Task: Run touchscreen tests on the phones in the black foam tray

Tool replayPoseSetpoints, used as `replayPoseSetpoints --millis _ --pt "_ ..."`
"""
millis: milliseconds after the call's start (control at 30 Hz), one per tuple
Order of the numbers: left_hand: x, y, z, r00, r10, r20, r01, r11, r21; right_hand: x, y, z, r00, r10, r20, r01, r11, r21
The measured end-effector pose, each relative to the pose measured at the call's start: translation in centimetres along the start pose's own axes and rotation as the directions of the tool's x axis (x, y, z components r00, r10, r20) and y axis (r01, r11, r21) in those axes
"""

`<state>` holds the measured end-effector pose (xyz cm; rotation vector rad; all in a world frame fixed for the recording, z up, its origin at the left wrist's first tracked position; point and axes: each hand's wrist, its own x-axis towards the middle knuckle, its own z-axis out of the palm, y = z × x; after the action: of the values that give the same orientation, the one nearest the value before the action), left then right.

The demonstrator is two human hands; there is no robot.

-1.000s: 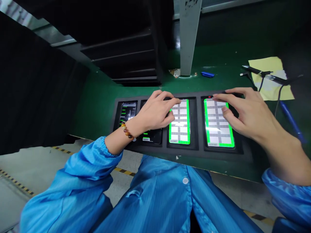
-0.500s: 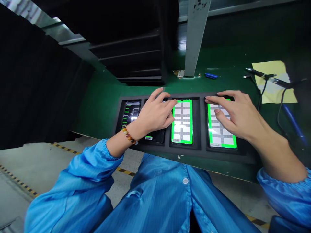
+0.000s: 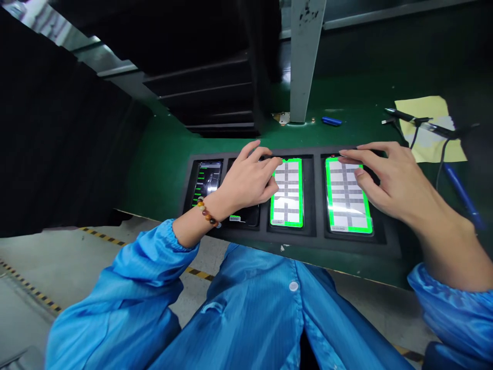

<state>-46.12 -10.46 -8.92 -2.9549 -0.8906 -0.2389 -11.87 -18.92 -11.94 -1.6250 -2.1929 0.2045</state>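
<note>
A black foam tray [image 3: 316,192] on the green bench holds several phones side by side. My left hand [image 3: 248,180] lies over the second phone [image 3: 244,216], fingers apart, its fingertips touching the top left of the third phone [image 3: 287,195], whose screen shows a grey grid with a green border. My right hand [image 3: 385,180] hovers over the fourth phone [image 3: 346,198], fingers spread, fingertips on the upper part of its grid screen. The leftmost phone [image 3: 208,180] shows a dark screen with green lines. Neither hand grips anything.
A grey metal post [image 3: 304,56] rises behind the tray, with a small blue object [image 3: 331,121] beside its foot. Yellow paper [image 3: 427,126], black cables [image 3: 416,121] and a blue pen [image 3: 460,192] lie at the right. A dark stepped rack [image 3: 208,92] stands at the back left.
Both hands' fingertips have shifted slightly over the tops of the third and fourth phones' screens. The view has wobbled a little; the phones stay in the tray.
</note>
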Motion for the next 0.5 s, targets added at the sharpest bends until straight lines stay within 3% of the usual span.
replayPoseSetpoints --millis 233,500 --pt "0.7 0.4 0.3 0.997 0.078 -0.006 -0.078 0.995 -0.063 -0.1 -0.4 -0.1 1.000 0.021 0.022 -0.021 1.000 0.004" --pt "-1.0 0.8 0.1 0.989 0.141 -0.036 -0.143 0.988 -0.061 -1.0 -0.8 0.1 1.000 -0.003 0.029 0.004 1.000 -0.024"
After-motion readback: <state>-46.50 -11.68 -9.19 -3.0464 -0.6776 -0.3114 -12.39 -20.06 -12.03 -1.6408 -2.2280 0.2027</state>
